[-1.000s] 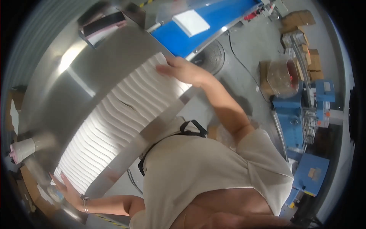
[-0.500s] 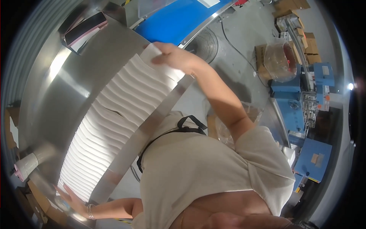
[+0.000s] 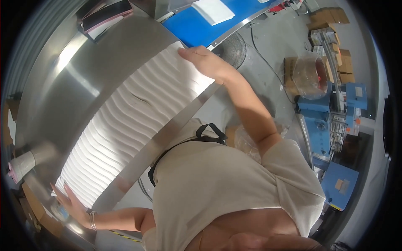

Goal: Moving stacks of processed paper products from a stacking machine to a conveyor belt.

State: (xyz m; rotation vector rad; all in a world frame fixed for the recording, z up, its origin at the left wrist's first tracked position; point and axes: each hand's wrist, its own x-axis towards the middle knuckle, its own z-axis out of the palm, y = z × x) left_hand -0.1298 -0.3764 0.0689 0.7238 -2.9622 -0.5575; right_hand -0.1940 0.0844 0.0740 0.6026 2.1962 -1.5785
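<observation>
One end of the white row (image 3: 121, 125), earlier stepped, sits flush; right hand (image 3: 206, 62) clasps it, left hand (image 3: 75, 206) spread.

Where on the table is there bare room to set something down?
The widest bare patch of table lies between the white stack, the pink-edged slab and the pink-ended cylinder. A narrow steel strip shows along the stack's near side. Crowded: the stack's two ends, touched by the left hand and right hand.
</observation>
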